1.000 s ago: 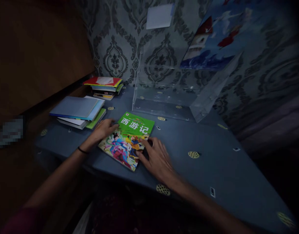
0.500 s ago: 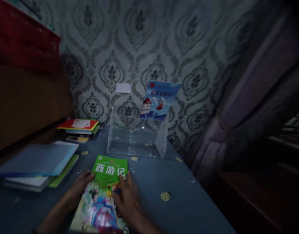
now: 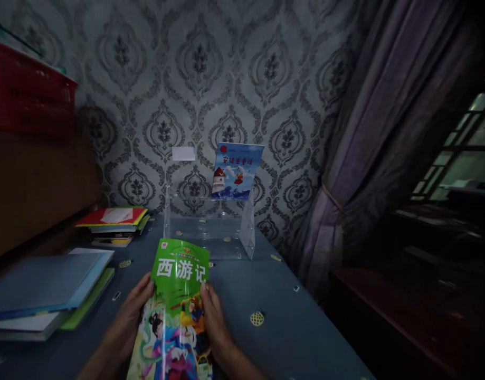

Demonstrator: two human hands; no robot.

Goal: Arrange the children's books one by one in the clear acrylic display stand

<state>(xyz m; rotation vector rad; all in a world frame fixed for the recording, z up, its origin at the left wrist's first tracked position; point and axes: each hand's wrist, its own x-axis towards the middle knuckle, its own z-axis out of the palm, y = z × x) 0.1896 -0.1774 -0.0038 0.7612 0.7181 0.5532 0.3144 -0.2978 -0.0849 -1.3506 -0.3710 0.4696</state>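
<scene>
Between my two hands is a book [image 3: 179,311] with a green top, large white Chinese characters and cartoon figures on its cover. My left hand [image 3: 133,306] grips its left edge, thumb on the cover. On the right edge, my right hand [image 3: 216,319] closes in the same way, and its other fingers are partly hidden. The book is tilted, cover facing me. Beyond it stands a clear acrylic book stand [image 3: 248,227], and a blue picture book [image 3: 238,171] leans upright at its upper right.
At the left lie a pile of blue and green books [image 3: 44,279] and a smaller stack topped by a red and yellow book [image 3: 115,216]. A red bin [image 3: 32,95] sits on a brown box [image 3: 40,184]. A purple curtain [image 3: 361,153] hangs right of the blue tabletop [image 3: 282,338].
My right hand has shifted from lying across the cover to gripping the right edge. The book appears raised and tilted more toward me. The camera view has turned slightly right.
</scene>
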